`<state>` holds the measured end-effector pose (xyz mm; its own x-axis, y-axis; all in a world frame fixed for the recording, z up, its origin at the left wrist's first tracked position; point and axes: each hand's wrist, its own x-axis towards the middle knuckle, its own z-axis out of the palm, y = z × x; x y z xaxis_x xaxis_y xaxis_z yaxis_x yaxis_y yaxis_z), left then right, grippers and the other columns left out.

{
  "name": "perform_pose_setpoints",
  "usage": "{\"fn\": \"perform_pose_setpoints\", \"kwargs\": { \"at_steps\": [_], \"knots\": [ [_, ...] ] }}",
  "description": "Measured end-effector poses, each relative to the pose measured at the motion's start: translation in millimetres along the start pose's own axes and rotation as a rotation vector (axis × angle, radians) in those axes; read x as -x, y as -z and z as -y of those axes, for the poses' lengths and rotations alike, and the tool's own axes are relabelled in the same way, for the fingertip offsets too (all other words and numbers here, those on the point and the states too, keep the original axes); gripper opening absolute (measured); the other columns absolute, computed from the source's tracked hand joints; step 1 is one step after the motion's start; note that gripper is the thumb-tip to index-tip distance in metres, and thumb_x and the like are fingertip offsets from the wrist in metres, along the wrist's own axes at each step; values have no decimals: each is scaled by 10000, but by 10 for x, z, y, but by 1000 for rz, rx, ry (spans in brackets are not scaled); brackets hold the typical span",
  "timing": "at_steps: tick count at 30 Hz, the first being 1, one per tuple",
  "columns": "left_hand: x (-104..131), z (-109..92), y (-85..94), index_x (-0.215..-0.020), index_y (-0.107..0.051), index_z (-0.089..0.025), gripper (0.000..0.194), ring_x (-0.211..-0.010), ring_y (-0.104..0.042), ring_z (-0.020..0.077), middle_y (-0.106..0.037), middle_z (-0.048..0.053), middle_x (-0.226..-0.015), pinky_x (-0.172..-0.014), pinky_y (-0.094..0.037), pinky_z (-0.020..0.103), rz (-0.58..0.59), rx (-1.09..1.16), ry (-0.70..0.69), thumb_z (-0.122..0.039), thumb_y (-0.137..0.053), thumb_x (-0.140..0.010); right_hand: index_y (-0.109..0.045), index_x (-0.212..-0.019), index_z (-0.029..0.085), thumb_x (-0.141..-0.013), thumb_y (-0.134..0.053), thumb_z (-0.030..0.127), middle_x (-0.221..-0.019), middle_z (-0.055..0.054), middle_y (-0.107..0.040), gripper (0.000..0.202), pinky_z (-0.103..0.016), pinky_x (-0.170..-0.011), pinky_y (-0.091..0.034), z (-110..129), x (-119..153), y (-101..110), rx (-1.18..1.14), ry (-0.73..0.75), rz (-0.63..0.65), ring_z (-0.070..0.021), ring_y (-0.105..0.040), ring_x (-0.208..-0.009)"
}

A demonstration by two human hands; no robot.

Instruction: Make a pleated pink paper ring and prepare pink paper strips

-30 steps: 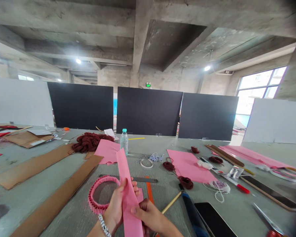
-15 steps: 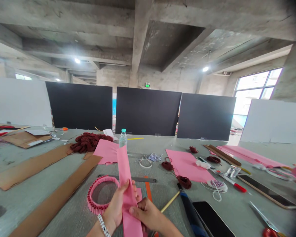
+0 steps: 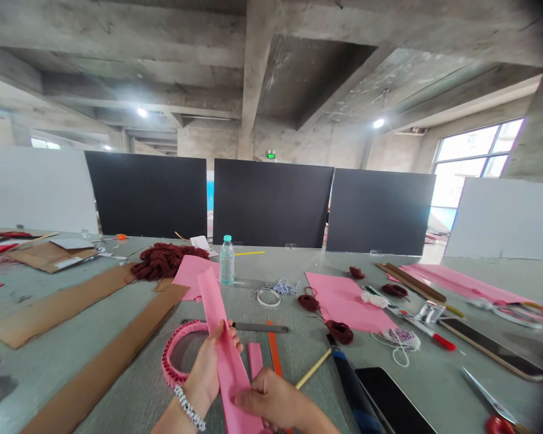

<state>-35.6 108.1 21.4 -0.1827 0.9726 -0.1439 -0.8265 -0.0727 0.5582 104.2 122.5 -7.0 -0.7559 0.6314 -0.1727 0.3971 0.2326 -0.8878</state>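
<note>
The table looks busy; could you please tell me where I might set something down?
Bare patches lie between the front cardboard strip and rear cardboard strip, and behind the patterned cord, between the water bottle and the pink sheet to its right. It is crowded around the left hand and right hand, by the pleated ring and orange strip.

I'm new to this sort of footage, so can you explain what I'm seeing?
There is no machine here: a person works with two bare hands. One camera, worn on their head, looks forward and down. The left hand and right hand hold a long pink paper-like strip. On the grey table, a pleated pink ring lies close to the left hand. Farther off are a clear plastic bottle with a teal cap and a pile of dark red yarn. Long brown cardboard strips lie left; a black-screened phone and red-handled metal scissors lie right.
</note>
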Motion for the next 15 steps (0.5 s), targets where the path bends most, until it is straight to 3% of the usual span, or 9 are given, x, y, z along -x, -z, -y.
{"fn": "perform_pose_setpoints", "kwargs": {
  "at_steps": [3, 8, 12, 15],
  "knots": [
    [-7, -22, 10, -646, -519, -126, 89, -447, -446, 75, -489, -21, -528, -489, -412, 224, 71, 11, -6, -135, -541, -731, -472, -470, 153, -644, -545, 506, -365, 56, -425, 401, -131, -267, -284, -14, 10, 15, -39, -28, 99, -40, -377, -290],
    [-19, -31, 25, -635, -499, -131, 117, -447, -455, 69, -472, -31, -512, -488, -414, 213, 105, 23, -15, -113, -510, -750, -476, -464, 156, -665, -549, 419, -363, 64, -411, 339, -123, -257, -250, 30, 38, 40, 11, -30, 73, -31, -350, -285],
    [4, -35, 3, -665, -503, -129, 96, -438, -456, 59, -469, -36, -509, -482, -417, 202, 110, -6, 17, -158, -526, -754, -480, -458, 162, -555, -619, 520, -339, 77, -394, 396, -129, -263, -274, 53, 72, 92, 10, -44, 196, -34, -350, -280],
    [62, -62, -39, -694, -512, -127, 89, -401, -422, 41, -471, -42, -512, -409, -371, 166, 126, -46, 41, -189, -563, -732, -444, -375, 155, -542, -542, 646, -304, 59, -384, 528, -141, -252, -240, 14, 53, 141, -50, 29, 246, -30, -335, -250]
  ]
}}
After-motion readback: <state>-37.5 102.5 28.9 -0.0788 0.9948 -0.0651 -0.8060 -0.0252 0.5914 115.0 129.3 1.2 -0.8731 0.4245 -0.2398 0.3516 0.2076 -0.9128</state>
